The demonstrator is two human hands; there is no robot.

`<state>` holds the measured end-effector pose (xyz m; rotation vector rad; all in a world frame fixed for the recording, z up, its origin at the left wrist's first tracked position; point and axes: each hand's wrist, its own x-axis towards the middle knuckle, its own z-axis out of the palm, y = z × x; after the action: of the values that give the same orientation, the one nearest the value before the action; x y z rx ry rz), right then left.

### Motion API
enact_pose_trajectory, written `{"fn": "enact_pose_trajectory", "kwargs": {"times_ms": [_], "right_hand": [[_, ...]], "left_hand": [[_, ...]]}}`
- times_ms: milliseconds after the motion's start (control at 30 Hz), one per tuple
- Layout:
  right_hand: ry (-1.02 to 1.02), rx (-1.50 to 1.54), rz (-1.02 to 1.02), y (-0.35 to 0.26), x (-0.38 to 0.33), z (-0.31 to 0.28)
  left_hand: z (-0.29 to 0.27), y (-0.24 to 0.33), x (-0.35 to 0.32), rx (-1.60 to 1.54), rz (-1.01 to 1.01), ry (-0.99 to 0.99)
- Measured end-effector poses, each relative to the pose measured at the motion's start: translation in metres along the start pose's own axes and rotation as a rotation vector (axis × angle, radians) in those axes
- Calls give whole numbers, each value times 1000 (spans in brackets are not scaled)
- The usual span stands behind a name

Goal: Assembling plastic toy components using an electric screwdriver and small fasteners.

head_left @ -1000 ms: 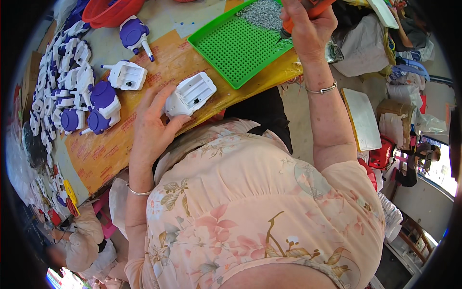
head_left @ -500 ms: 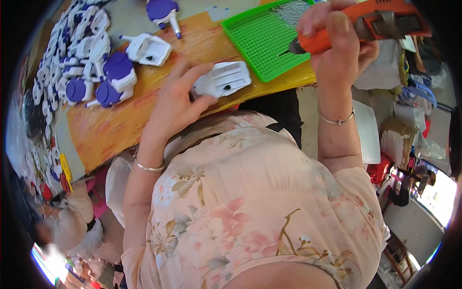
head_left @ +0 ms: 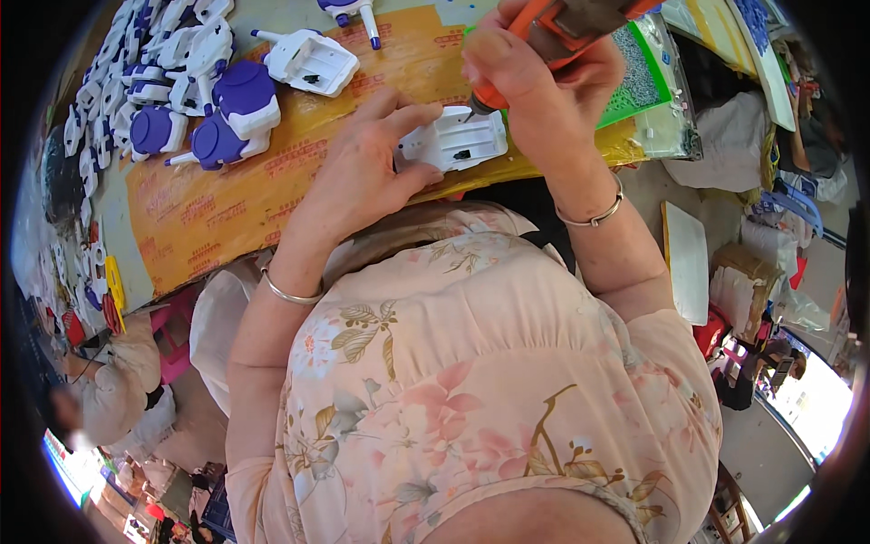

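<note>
So the left hand (head_left: 362,172) is spread flat on the desk (head_left: 236,208), fingers apart, with thumb and fingertips pressing against the left end of a white plastic housing (head_left: 458,140) to pin it down. Nothing is wrapped up in that grip, it's just bracing the part.

The right hand (head_left: 539,77) has its grip clamped tight around an orange power screwdriver (head_left: 544,36), and the dark tip comes down right onto the top edge of the white housing, just right of the left fingertips. The housing itself sits at the near edge of the desk, directly below the right hand and touching the left one.

Behind the right hand there's a green tray (head_left: 648,77) with a patch of small grey bits in it (can't tell exactly what they are, too small). Up and left of the left hand lies another white housing (head_left: 308,59), and further left a cluster of purple-and-white assembled pieces (head_left: 213,122), with a long row of more of them running off along the far left of the desk. Both wrists have a thin silver bangle (head_left: 290,292).
</note>
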<state>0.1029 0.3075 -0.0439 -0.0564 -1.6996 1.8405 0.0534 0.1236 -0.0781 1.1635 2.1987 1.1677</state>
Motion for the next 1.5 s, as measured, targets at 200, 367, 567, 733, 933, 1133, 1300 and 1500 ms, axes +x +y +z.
{"fn": "enact_pose_trajectory", "kwargs": {"times_ms": [200,367,567,733,933,1133,1300,1500], "right_hand": [[-275,236,-665,30,12,-4],[16,-3,22,-1,-7,3],[-179,92,-703,53,16,-5],[30,-49,-45,8,-12,3],[-236,197,-669,52,14,-9],[19,61,4,-11,-12,0],[-243,368,-628,26,8,-11],[130,-288,36,-45,-25,0]], "left_hand": [[1,0,2,14,9,-6],[0,1,2,28,7,-10],[2,0,3,6,39,-10],[2,-1,3,-9,0,-14],[1,3,4,17,-20,-35],[-2,7,3,4,-64,-52],[6,4,1,166,130,89],[14,13,1,9,203,159]]}}
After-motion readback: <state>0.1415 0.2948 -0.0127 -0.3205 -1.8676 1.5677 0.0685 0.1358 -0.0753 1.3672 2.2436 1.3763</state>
